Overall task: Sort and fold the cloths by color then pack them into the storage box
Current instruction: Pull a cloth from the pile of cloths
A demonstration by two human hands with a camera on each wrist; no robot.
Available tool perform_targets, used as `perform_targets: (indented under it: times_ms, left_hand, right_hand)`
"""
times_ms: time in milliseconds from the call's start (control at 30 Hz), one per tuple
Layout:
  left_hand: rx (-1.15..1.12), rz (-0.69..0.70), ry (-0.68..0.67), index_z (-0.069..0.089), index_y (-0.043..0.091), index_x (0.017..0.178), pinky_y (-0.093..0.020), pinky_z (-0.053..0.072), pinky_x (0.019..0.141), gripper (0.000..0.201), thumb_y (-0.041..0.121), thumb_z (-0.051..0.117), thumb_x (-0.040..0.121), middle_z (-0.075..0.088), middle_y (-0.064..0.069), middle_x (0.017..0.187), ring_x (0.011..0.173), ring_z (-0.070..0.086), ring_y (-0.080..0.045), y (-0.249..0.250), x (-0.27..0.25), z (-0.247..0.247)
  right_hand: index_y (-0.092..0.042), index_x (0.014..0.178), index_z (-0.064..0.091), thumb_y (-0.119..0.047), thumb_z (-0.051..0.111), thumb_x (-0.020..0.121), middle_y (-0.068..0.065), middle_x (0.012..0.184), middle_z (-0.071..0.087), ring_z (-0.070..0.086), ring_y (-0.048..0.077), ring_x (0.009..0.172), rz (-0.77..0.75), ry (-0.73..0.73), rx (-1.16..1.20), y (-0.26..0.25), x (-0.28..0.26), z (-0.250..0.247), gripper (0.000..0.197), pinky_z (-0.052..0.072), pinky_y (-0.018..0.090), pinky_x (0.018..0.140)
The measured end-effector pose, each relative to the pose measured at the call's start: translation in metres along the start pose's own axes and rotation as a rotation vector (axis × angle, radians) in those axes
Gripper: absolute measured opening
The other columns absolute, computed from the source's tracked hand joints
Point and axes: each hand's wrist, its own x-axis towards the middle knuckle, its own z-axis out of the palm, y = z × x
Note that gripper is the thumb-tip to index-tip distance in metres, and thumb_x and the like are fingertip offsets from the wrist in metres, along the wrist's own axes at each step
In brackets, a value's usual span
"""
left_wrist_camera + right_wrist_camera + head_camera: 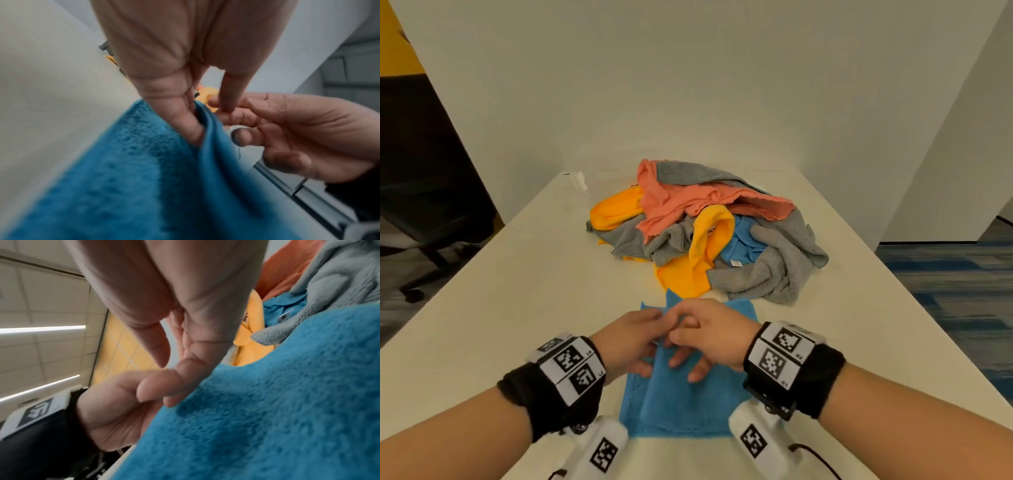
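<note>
Blue cloth [681, 401] flat on white table [517, 274], near edge, a raised fold at centre. Left hand [628, 342] pinching that fold between thumb and fingers [185, 123]. Right hand [709, 337] meeting it, thumb and forefinger at same fold; grasp cannot be told. Mixed cloth pile [705, 233] just beyond.

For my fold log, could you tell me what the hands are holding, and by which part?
Both the left hand and the right hand pinch the blue cloth at a raised fold along its middle, near its far edge.
</note>
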Motion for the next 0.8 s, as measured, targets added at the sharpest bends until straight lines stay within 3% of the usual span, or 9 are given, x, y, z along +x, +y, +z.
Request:
perform_targets:
  times_ms: [33, 100, 167, 267, 367, 467, 600, 667, 800]
  left_hand:
    - [0.067, 0.037, 0.031, 0.053, 0.002, 0.123, -0.042, 0.058, 0.069, 0.047, 0.029, 0.068, 0.087, 0.061, -0.015, 0.086, 0.078, 0.061, -0.027, -0.003, 0.001, -0.002]
    - [0.230, 0.094, 0.109, 0.047, 0.009, 0.130, -0.040, 0.059, 0.065, 0.045, 0.004, 0.063, 0.089, 0.064, -0.008, 0.075, 0.069, 0.065, -0.021, -0.008, 0.001, -0.008]
    - [0.355, 0.151, 0.126, 0.034, 0.024, 0.138, -0.033, 0.056, 0.059, 0.061, 0.001, 0.062, 0.088, 0.065, -0.004, 0.076, 0.065, 0.067, -0.018, -0.008, -0.004, -0.013]
    - [0.452, 0.254, 0.130, 0.022, 0.052, 0.135, -0.032, 0.057, 0.060, 0.075, 0.003, 0.057, 0.091, 0.065, -0.005, 0.096, 0.072, 0.069, -0.026, -0.004, -0.014, -0.025]
    - [0.545, 0.282, 0.168, 0.044, 0.042, 0.127, -0.037, 0.059, 0.065, 0.053, 0.002, 0.051, 0.093, 0.063, 0.000, 0.107, 0.076, 0.070, -0.024, -0.005, -0.015, -0.035]
    - [0.659, 0.132, 0.140, 0.056, 0.033, 0.111, -0.040, 0.059, 0.073, 0.033, 0.007, 0.058, 0.090, 0.064, 0.000, 0.110, 0.080, 0.071, -0.023, -0.013, -0.010, -0.038]
    - [1.002, 0.052, 0.124, 0.043, 0.032, 0.133, -0.021, 0.046, 0.088, 0.062, 0.030, 0.074, 0.079, 0.050, 0.008, 0.126, 0.094, 0.057, -0.010, -0.017, -0.007, -0.030]
    - [1.082, 0.066, 0.120, 0.037, 0.028, 0.139, -0.020, 0.040, 0.091, 0.075, 0.035, 0.076, 0.076, 0.043, 0.008, 0.129, 0.097, 0.048, -0.008, -0.017, -0.007, -0.027]
    - [1.136, 0.078, 0.131, 0.033, 0.027, 0.143, -0.022, 0.040, 0.094, 0.082, 0.039, 0.076, 0.074, 0.042, 0.011, 0.124, 0.100, 0.046, -0.007, -0.024, -0.007, -0.024]
  right_hand:
    - [-0.008, 0.119, 0.048, -0.008, 0.049, 0.096, 0.009, 0.094, 0.057, 0.062, 0.015, 0.074, 0.016, 0.011, -0.040, 0.001, -0.001, -0.003, 0.022, 0.054, 0.024, 0.046]
    - [-0.008, 0.119, 0.048, -0.007, 0.049, 0.096, 0.011, 0.098, 0.056, 0.062, 0.015, 0.074, 0.053, 0.079, -0.157, 0.006, -0.006, -0.015, 0.024, 0.054, 0.025, 0.047]
    - [-0.012, 0.116, 0.050, -0.010, 0.052, 0.095, 0.008, 0.097, 0.057, 0.063, 0.017, 0.073, 0.067, 0.144, -0.350, 0.013, -0.014, -0.030, 0.022, 0.055, 0.027, 0.049]
    - [-0.017, 0.117, 0.053, -0.019, 0.059, 0.092, 0.001, 0.099, 0.057, 0.064, 0.022, 0.077, 0.092, 0.213, -0.633, 0.021, -0.026, -0.054, 0.026, 0.055, 0.026, 0.052]
    - [-0.019, 0.125, 0.051, -0.027, 0.064, 0.088, 0.003, 0.111, 0.052, 0.053, 0.013, 0.077, 0.132, 0.197, -0.812, 0.026, -0.033, -0.069, 0.040, 0.050, 0.022, 0.055]
    - [-0.024, 0.132, 0.046, -0.038, 0.070, 0.082, 0.004, 0.117, 0.044, 0.053, 0.017, 0.088, 0.190, 0.146, -0.815, 0.032, -0.036, -0.070, 0.057, 0.056, 0.028, 0.057]
    - [-0.022, 0.141, 0.035, -0.046, 0.076, 0.074, 0.001, 0.115, 0.039, 0.051, 0.015, 0.099, 0.198, 0.050, -0.855, 0.041, -0.035, -0.063, 0.081, 0.045, 0.013, 0.048]
    - [-0.018, 0.141, 0.034, -0.044, 0.077, 0.073, -0.001, 0.110, 0.041, 0.049, 0.008, 0.084, 0.180, 0.025, -0.895, 0.042, -0.033, -0.061, 0.084, 0.036, 0.010, 0.041]
    - [-0.014, 0.128, 0.040, -0.036, 0.080, 0.073, 0.004, 0.112, 0.055, 0.049, 0.007, 0.066, 0.229, -0.005, -0.899, 0.039, -0.029, -0.051, 0.071, 0.042, 0.013, 0.042]
